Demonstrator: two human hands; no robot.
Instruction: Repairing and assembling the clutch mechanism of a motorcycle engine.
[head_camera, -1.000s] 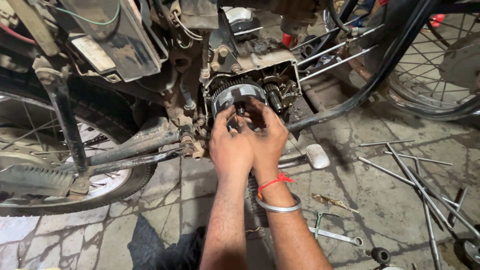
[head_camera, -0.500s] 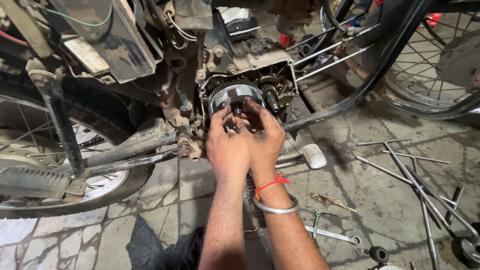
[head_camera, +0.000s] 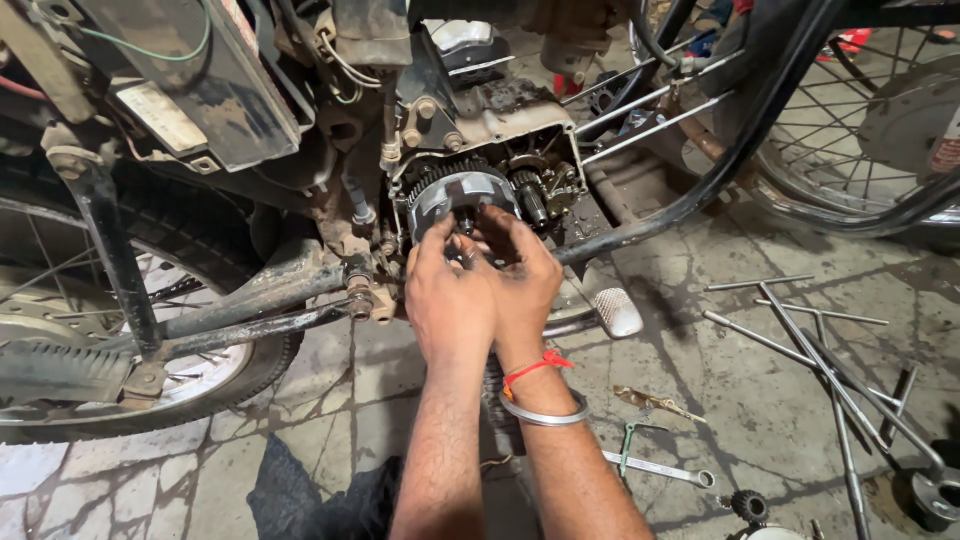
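Both hands (head_camera: 480, 290) unmoved on clutch assembly (head_camera: 462, 195).

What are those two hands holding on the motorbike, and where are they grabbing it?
Both the left hand and the right hand grip the round metal clutch part at its lower front edge, fingertips pressed against it.

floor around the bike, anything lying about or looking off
Yes. Long metal rods lie crossed on the stone floor, with a spanner and a small gear loose nearby. The engine's side is uncovered, leaving the clutch bare where both hands work.
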